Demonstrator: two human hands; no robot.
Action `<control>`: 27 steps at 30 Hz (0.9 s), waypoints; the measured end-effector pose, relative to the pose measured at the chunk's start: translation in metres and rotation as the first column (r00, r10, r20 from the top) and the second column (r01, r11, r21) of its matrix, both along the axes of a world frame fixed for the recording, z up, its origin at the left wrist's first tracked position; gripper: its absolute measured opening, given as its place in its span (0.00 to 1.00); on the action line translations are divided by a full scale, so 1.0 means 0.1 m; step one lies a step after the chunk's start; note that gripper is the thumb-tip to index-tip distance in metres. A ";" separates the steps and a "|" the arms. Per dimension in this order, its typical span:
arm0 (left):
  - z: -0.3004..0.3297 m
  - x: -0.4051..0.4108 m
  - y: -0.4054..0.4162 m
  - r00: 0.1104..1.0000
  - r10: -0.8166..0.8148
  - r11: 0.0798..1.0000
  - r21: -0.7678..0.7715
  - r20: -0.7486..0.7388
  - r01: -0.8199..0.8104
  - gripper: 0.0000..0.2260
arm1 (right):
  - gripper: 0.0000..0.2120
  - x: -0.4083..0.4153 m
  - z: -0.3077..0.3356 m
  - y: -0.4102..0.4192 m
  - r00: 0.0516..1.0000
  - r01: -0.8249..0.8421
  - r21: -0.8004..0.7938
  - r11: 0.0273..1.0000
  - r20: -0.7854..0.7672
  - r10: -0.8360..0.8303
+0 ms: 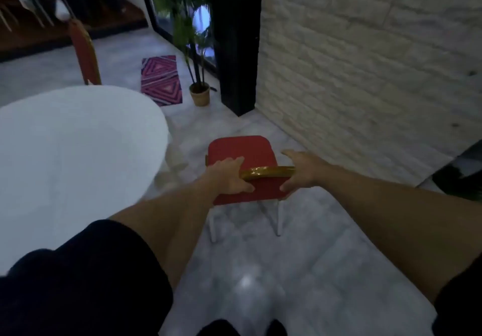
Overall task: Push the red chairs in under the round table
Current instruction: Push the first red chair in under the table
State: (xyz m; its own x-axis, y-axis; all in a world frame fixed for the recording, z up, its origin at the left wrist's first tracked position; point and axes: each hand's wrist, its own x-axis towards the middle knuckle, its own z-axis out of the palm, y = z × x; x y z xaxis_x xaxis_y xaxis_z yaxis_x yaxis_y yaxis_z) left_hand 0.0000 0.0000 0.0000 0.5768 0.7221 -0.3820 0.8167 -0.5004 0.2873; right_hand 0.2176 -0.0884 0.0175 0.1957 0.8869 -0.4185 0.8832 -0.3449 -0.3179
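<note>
Left hand: closed over the near red chair's back, left end.
Right hand: grips the right end.
Chair place: on the floor, right of the surface, seat facing away, so it needs turning left.

Dim, bluish indoor view, soft all over.

A pale glare spot sits on the glossy floor, and cool light shows through the glass by the plant. The white bench smears with motion blur; the wall's brick lines bow at the edges.
</note>
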 end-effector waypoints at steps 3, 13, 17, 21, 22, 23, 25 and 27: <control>-0.19 0.05 0.15 0.997 -0.008 0.999 -0.050 -0.072 0.004 0.44 | 0.60 0.11 -0.20 0.22 0.996 -0.084 -0.091 0.992 -0.024 0.082; -0.67 0.06 0.54 0.986 -0.003 0.993 -0.117 -0.168 -0.017 0.13 | 0.11 0.31 -0.79 0.62 0.955 -0.294 -0.060 0.954 0.007 0.295; -0.68 0.10 0.53 0.982 -0.008 0.993 -0.118 -0.187 -0.014 0.12 | 0.11 0.40 -0.82 0.65 0.923 -0.385 -0.069 0.921 -0.009 0.385; -0.68 0.12 0.49 0.982 0.048 0.991 -0.113 -0.184 -0.070 0.14 | 0.14 0.47 -0.87 0.69 0.881 -0.473 -0.058 0.879 -0.015 0.473; -0.69 0.13 0.47 0.981 0.062 0.990 -0.111 -0.186 -0.084 0.16 | 0.14 0.51 -0.88 0.70 0.871 -0.492 -0.050 0.869 -0.015 0.492; -0.70 0.16 0.43 0.979 0.073 0.989 -0.110 -0.190 -0.095 0.16 | 0.13 0.56 -0.89 0.70 0.859 -0.512 -0.041 0.858 -0.015 0.512; -0.70 0.26 0.32 0.974 0.111 0.986 -0.104 -0.196 -0.133 0.13 | 0.13 0.69 -0.87 0.72 0.831 -0.557 -0.040 0.830 -0.007 0.557; -0.71 0.39 0.20 0.969 0.168 0.977 -0.099 -0.181 -0.188 0.09 | 0.14 0.84 -0.85 0.76 0.801 -0.598 -0.049 0.800 0.007 0.599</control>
